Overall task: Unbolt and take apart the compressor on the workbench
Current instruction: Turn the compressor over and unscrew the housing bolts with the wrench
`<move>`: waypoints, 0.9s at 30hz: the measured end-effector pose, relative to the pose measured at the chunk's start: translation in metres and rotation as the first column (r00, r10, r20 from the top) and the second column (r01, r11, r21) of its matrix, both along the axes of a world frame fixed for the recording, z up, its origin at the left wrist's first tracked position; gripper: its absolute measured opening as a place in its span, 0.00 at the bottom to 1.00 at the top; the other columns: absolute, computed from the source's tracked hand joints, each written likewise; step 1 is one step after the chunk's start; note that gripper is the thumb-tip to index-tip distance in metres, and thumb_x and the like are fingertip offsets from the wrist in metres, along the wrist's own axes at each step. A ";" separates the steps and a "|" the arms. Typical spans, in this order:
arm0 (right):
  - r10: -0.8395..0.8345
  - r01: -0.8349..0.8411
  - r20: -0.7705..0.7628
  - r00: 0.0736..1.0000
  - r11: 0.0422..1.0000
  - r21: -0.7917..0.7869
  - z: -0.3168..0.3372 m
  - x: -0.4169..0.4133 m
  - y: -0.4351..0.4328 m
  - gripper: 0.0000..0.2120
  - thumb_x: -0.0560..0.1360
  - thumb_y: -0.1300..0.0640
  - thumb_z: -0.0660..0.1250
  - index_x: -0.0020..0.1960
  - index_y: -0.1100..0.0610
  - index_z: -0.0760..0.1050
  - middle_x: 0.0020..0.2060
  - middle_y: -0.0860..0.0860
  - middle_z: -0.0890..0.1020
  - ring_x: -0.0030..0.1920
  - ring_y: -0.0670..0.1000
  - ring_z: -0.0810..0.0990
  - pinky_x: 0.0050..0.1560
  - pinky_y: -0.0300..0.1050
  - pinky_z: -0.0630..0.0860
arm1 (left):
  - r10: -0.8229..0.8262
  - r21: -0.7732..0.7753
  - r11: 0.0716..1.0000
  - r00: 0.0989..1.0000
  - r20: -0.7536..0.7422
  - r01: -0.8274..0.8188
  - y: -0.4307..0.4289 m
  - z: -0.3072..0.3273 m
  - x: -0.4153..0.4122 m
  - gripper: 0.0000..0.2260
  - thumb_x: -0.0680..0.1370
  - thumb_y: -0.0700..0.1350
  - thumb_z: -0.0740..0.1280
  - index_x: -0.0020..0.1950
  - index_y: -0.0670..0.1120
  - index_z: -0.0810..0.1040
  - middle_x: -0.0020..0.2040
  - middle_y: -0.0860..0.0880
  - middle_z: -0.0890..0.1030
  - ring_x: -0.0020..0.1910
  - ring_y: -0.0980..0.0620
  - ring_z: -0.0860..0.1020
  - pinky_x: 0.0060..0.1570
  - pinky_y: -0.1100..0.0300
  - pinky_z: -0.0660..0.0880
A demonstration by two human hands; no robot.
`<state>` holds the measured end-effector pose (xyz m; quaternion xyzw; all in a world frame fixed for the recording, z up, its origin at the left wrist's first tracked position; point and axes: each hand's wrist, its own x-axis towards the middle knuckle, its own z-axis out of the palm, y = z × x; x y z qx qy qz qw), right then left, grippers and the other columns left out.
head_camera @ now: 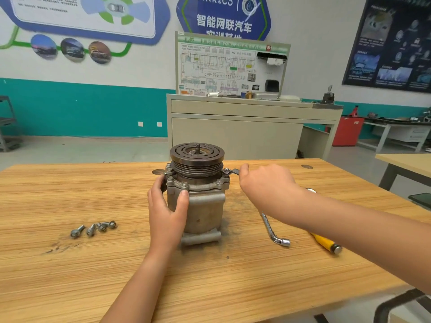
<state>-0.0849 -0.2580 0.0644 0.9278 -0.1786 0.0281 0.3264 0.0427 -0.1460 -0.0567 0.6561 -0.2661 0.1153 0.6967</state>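
1. Bench (70,264): pale laminate with a striped wood grain, smudged dark around the work. A few loose bolts (93,229), flanged steel, lie in a row to the left, well apart from the compressor.
2. A chromed L-wrench (272,231) and a yellow-handled driver (324,243) lie to the right, partly hidden under the right forearm.
3. The compressor (200,210) stands upright at mid-bench. It is a dull cast-metal cylinder with mounting lugs and a bolted flange above.
4. The left hand (166,213) wraps the body to steady it, thumb on the front and fingers curled round the left side.
5. The right hand (265,183) closes on the shank of a flat wrench (231,171). Its ring end sits on a flange bolt at the right rear.
6. Judgement: a flange bolt is being loosened.
   - The ring should sit fully and level on the head.
   - The pull should stay flat.
   - The left grip must be firm, as the tall unit could tip.
7. Pulley (197,155): dark and rusty, with a grooved rim, a slotted face and a threaded stub at the centre.
8. Beyond the bench stands a beige cabinet (233,136).
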 end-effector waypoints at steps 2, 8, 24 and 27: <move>0.026 -0.031 -0.069 0.997 0.997 -0.075 0.011 0.001 0.000 0.18 0.74 0.66 0.59 0.64 0.64 0.67 0.34 0.48 0.73 0.28 0.49 0.68 0.22 0.41 0.56 | 0.001 0.002 1.000 1.000 0.003 -0.001 0.000 0.000 0.000 0.26 0.71 0.56 0.61 0.69 0.57 0.60 0.65 0.60 0.64 0.66 0.63 0.63 0.65 0.63 0.60; 0.046 -0.069 -0.148 0.988 0.987 -0.147 0.013 -0.001 0.001 0.18 0.76 0.65 0.57 0.66 0.61 0.68 0.29 0.50 0.63 0.26 0.48 0.62 0.22 0.40 0.57 | 0.021 0.009 1.000 1.000 0.007 -0.021 0.001 0.001 0.000 0.29 0.71 0.56 0.61 0.71 0.52 0.63 0.65 0.58 0.66 0.67 0.59 0.65 0.67 0.59 0.62; 0.382 -0.379 0.175 0.908 0.924 -0.050 -0.013 0.086 -0.085 0.17 0.78 0.66 0.53 0.64 0.58 0.69 0.62 0.52 0.76 0.62 0.52 0.73 0.68 0.44 0.56 | 0.018 0.015 1.000 1.000 0.015 -0.018 0.002 0.001 0.000 0.26 0.72 0.56 0.62 0.69 0.58 0.61 0.65 0.59 0.66 0.65 0.62 0.64 0.66 0.61 0.62; 0.277 -0.412 0.538 0.796 0.899 0.147 -0.031 0.080 -0.091 0.14 0.79 0.64 0.54 0.60 0.59 0.73 0.53 0.55 0.81 0.52 0.55 0.77 0.55 0.46 0.66 | 0.020 -0.003 1.000 1.000 0.004 -0.020 0.001 0.001 -0.001 0.26 0.72 0.56 0.61 0.69 0.56 0.61 0.65 0.57 0.65 0.65 0.61 0.65 0.66 0.61 0.63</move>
